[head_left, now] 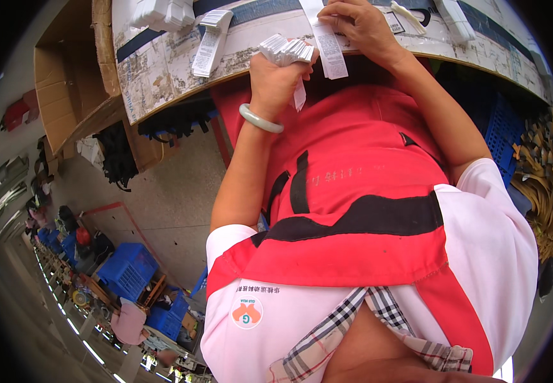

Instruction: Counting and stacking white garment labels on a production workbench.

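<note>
My left hand [275, 83], with a pale bangle on its wrist, is closed round a thick bundle of folded white labels [285, 50]. A loose label end hangs below the fist. To the right, my right hand [361, 27] has its fingers bent onto a long strip of white printed labels [331, 56], apparently pinching its edge. This strip runs over the front edge of the worn, white-covered table [161, 80], and its lower end hangs free. Another folded label stack [211, 45] lies on the table left of my fist.
More white label bundles [161, 13] lie at the table's far left, and another [455, 20] at the far right. An open cardboard box [72, 83] stands left of the table. A blue crate [503, 131] and brown strips [545, 185] are at the right. Blue crates [128, 268] stand behind left.
</note>
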`<act>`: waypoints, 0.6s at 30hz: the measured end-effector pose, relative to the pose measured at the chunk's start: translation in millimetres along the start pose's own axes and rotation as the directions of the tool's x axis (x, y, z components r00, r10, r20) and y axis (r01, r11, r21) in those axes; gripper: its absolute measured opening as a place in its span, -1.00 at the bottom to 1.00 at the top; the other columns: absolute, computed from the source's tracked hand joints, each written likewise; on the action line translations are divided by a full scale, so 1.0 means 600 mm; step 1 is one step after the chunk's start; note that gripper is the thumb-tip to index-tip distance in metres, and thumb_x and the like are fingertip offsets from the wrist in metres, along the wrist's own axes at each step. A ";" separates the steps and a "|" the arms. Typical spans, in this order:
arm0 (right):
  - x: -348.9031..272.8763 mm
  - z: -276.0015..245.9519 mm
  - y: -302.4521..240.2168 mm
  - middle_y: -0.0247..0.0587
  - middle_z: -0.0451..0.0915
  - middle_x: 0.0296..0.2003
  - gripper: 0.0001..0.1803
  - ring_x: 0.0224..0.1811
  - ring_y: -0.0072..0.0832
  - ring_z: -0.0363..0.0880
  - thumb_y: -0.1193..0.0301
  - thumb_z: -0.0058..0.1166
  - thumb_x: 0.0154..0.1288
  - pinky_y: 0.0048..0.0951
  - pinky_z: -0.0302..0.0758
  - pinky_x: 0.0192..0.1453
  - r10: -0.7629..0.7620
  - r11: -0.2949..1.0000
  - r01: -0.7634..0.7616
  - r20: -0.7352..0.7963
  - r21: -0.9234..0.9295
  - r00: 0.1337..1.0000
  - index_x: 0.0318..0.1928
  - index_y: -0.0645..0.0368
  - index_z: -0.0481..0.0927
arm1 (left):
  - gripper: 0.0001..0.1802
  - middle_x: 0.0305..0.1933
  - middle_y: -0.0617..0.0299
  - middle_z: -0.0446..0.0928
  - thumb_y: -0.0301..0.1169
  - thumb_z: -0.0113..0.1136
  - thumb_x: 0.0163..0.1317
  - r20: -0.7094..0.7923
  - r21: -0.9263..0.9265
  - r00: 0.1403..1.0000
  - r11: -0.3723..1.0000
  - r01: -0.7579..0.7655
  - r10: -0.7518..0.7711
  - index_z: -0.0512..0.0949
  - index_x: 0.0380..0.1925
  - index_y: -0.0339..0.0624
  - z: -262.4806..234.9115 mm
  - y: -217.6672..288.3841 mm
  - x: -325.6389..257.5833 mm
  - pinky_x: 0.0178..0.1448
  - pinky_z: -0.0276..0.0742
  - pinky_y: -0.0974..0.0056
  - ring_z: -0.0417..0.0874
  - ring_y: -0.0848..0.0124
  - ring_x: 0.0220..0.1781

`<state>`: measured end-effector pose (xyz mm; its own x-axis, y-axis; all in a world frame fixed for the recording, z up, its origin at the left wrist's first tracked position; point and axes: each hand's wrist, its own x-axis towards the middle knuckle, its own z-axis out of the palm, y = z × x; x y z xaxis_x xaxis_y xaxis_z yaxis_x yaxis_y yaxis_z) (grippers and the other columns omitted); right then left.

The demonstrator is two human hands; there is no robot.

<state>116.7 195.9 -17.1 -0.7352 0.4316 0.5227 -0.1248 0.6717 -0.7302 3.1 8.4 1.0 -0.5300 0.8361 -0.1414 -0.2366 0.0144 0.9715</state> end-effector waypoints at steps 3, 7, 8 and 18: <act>0.002 -0.009 -0.012 -0.12 0.65 -0.31 -0.91 -0.21 -0.14 0.62 0.46 0.34 0.11 -0.19 0.55 -0.10 0.144 0.980 -0.125 0.122 -0.154 0.982 -0.35 0.17 0.71 | -0.85 -0.48 0.24 0.65 -0.64 0.33 0.04 -0.021 0.034 0.999 0.999 0.027 -0.026 0.70 -0.34 -0.37 0.006 0.002 -0.001 -0.43 0.49 0.41 0.62 0.53 -0.50; -0.001 -0.004 -0.007 -0.12 0.64 -0.31 -0.92 -0.23 -0.10 0.59 0.47 0.32 0.12 -0.16 0.52 -0.11 -0.010 0.976 0.031 0.100 -0.216 0.995 -0.39 0.17 0.67 | -0.86 -0.48 0.25 0.66 -0.64 0.34 0.03 -0.005 0.034 1.000 0.999 0.012 -0.012 0.71 -0.35 -0.36 0.007 -0.009 -0.001 -0.44 0.48 0.41 0.61 0.53 -0.51; -0.005 0.000 0.005 -0.12 0.64 -0.31 -0.92 -0.23 -0.10 0.59 0.47 0.32 0.12 -0.16 0.52 -0.11 -0.009 0.975 0.030 0.097 -0.219 0.995 -0.39 0.17 0.67 | -0.87 -0.48 0.25 0.66 -0.64 0.34 0.03 -0.008 0.030 1.000 0.999 0.024 -0.024 0.71 -0.36 -0.36 0.012 -0.007 -0.002 -0.43 0.47 0.41 0.61 0.53 -0.51; 0.009 0.000 -0.003 -0.09 0.57 -0.33 -0.91 -0.15 -0.07 0.55 0.45 0.29 0.14 -0.13 0.48 -0.03 0.068 0.947 -0.033 0.098 -0.321 0.993 -0.38 0.15 0.63 | -0.84 -0.46 0.25 0.67 -0.63 0.35 0.03 -0.029 0.027 0.998 0.998 0.058 -0.057 0.72 -0.33 -0.37 0.006 -0.005 -0.007 -0.41 0.48 0.42 0.61 0.55 -0.48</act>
<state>113.1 197.1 -13.0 -0.8037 0.4151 0.4264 0.1198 0.8147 -0.5674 8.9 6.9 -0.5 -0.5393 0.8174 -0.2023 -0.2450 0.0775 0.9664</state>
